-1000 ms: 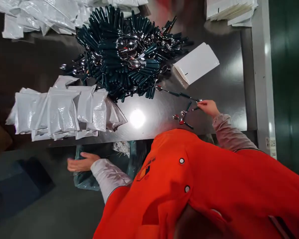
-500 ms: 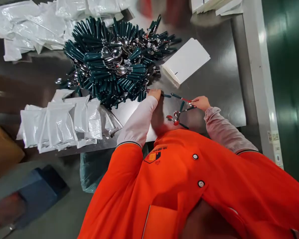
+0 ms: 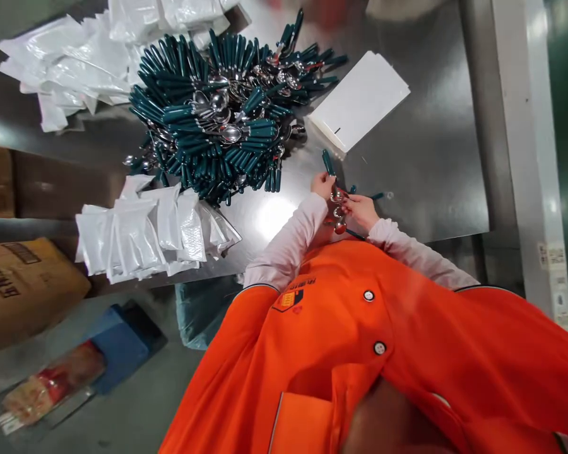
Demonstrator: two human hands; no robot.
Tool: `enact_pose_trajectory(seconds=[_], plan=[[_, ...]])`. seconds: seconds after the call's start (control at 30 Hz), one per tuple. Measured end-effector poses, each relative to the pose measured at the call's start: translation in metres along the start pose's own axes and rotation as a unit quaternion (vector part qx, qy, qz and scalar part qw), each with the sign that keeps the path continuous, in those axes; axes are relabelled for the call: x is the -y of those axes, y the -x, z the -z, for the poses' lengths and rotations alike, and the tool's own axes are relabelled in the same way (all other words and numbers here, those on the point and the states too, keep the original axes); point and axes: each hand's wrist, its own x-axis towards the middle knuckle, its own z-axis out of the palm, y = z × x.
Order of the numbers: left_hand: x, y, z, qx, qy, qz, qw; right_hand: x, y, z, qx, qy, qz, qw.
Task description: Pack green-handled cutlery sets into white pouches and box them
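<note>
My left hand [image 3: 322, 185] is closed on dark green-handled spoons [image 3: 328, 162], their handles pointing away from me and bowls toward me. Close beside it, my right hand [image 3: 362, 210] has its fingers pinched at the spoon bowls [image 3: 337, 212]; which spoon it grips is partly hidden. Green handle ends stick out around the right hand, and one loose spoon handle [image 3: 355, 234] lies near my shirt. Beyond my left hand spreads a large pile of the same green-handled spoons [image 3: 227, 132], some bundled side by side.
A stack of white cards [image 3: 362, 98] lies right of the pile on the metal table [image 3: 435, 145]. White padded packets [image 3: 137, 236] stand at the left front, with more white bags [image 3: 76, 57] behind. Below the table edge are a lined bin [image 3: 194, 315] and a cardboard box [image 3: 28, 293].
My left hand has left the pile's edge and come right, now with spoons in it. My right hand has moved left, so both hands meet over the loose spoons.
</note>
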Motion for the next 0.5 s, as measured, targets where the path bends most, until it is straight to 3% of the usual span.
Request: enact_pose_trajectory(seconds=[0.1,0.2,0.27,0.37,0.4,0.5], plan=[[-0.003,0.013,-0.012,-0.017,0.028,0.027,0.999,0.004,0.007,-0.003,0.038,0.075,0.046,0.995],[-0.012,0.024,-0.005,0.034,0.106,0.039,0.993,0.012,0.007,0.007,0.092,0.198,0.094,0.971],[-0.019,0.027,0.007,0.042,0.134,0.041,0.989,0.018,-0.001,0.019,0.103,0.305,0.163,0.933],[-0.024,0.028,0.027,0.016,0.112,0.043,0.993,0.026,-0.019,0.042,0.086,0.458,0.280,0.840],[-0.023,0.028,0.032,0.016,0.104,0.047,0.993,0.029,-0.025,0.048,0.095,0.481,0.294,0.820],[-0.014,0.031,0.043,0.043,0.076,0.053,0.995,0.037,-0.041,0.060,0.153,0.478,0.285,0.816]])
